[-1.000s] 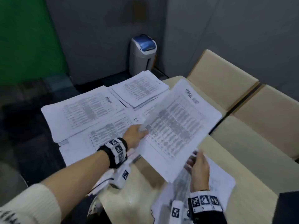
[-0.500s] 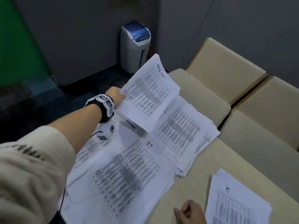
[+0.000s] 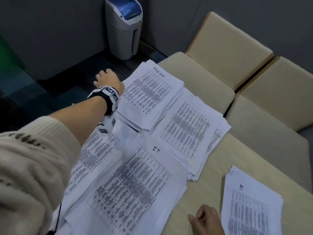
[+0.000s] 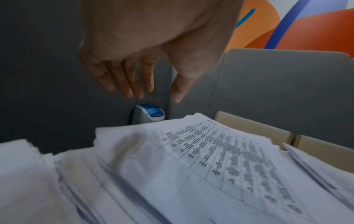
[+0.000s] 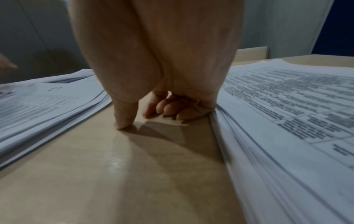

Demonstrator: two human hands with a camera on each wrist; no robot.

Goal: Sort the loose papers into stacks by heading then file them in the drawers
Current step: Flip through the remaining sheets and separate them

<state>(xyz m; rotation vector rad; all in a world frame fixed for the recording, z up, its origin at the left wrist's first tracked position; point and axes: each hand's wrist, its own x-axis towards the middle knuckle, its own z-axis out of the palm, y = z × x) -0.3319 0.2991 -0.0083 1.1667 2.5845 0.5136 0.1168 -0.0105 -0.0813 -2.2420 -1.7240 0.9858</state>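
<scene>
Several stacks of printed sheets lie on the beige table (image 3: pixel 208 184). The far stack is headed "TASK LIST" (image 3: pixel 149 94) and the near one "IT" (image 3: pixel 132 184). A third stack (image 3: pixel 186 129) sits between them on the right, and a fourth (image 3: pixel 250 206) lies at the lower right. My left hand (image 3: pixel 108 78) reaches past the far left corner of the Task List stack (image 4: pixel 210 159), fingers straight and holding nothing. My right hand (image 3: pixel 205 219) rests on bare table between the IT stack (image 5: pixel 38 106) and the lower-right stack (image 5: pixel 287 113). Its fingers (image 5: pixel 168 112) are curled under and empty, and the thumb tip touches the wood.
A grey bin with a blue lid (image 3: pixel 123 26) stands on the dark floor in the corner beyond the table. Two beige chairs (image 3: pixel 228 48) (image 3: pixel 279 92) are tucked against the table's right side. More sheets (image 3: pixel 94 153) lie under my left forearm.
My left hand carried a Task List sheet from near me to the far stack, laid it on top and let go. My right hand drew back to the table and curled.
</scene>
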